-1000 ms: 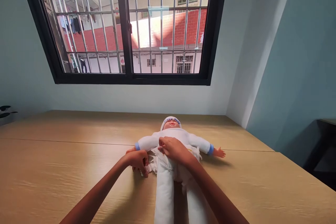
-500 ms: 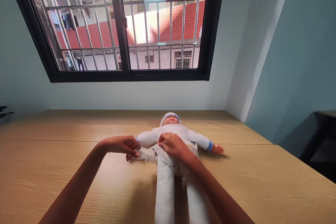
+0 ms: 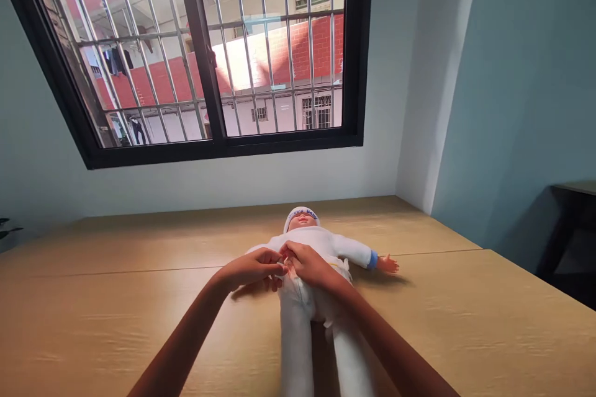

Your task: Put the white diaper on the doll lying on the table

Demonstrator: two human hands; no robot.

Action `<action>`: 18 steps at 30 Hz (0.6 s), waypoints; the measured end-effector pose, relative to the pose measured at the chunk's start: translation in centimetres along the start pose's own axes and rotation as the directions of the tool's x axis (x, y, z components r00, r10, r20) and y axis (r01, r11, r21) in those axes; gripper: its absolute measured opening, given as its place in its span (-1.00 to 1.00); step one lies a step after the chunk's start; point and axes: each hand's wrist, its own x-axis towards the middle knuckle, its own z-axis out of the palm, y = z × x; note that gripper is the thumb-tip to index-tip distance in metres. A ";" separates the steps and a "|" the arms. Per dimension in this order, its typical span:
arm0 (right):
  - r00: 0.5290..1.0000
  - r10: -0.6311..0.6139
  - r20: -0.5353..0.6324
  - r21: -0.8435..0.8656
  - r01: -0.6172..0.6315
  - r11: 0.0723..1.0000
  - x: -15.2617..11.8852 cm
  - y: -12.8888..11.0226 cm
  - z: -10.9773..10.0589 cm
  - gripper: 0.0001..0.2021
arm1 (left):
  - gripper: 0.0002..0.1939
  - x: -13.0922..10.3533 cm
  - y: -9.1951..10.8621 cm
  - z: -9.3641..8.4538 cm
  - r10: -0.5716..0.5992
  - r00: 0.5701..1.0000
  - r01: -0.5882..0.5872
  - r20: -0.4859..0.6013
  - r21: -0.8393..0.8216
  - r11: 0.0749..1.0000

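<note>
A baby doll [image 3: 313,237] in a white suit with blue cuffs and a white cap lies on its back, legs towards me. A white diaper [image 3: 343,267] with frilled edges is around its hips, over the suit. At the doll's hip, on the left of the view, my left hand [image 3: 255,269] is closed in a pinch on the diaper's side. My right hand [image 3: 308,264] rests over the diaper's front, thumb and fingers closed at its upper edge. Both sets of fingertips meet closely and hide the bit of diaper between them.
The doll lies on a wooden table [image 3: 139,322] with a seam across it. Behind stands a wall with a dark-framed, barred window [image 3: 218,147]. A dark piece of furniture [image 3: 565,229] is at the right, and dark leaves [image 3: 8,228] show at the left edge.
My left hand has moved right, bringing the diaper's stretched side piece in to the doll's hip beside my right hand. My right hand stays at the waist. The view has tilted slightly.
</note>
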 end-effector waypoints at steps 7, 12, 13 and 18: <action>0.997 0.008 0.081 0.289 -0.031 0.957 0.3 -0.1 0.0 -0.93 | -0.80 2.2 2.7 0.3 -0.063 0.997 0.052 0.033 0.264 0.963; 0.995 0.032 0.100 0.328 -0.063 0.943 0.3 0.1 -0.4 -0.91 | -0.84 3.0 2.3 0.4 -0.065 0.995 0.052 0.069 0.178 0.983; 0.993 0.061 0.099 0.348 -0.092 0.933 0.3 0.4 -0.8 -0.88 | -0.82 3.2 2.1 0.3 -0.050 0.996 0.041 0.068 0.131 0.990; 0.980 0.186 0.068 0.471 -0.195 0.860 0.3 1.0 -2.7 -0.80 | -0.71 3.9 1.4 0.4 0.033 0.998 -0.040 0.062 0.124 0.992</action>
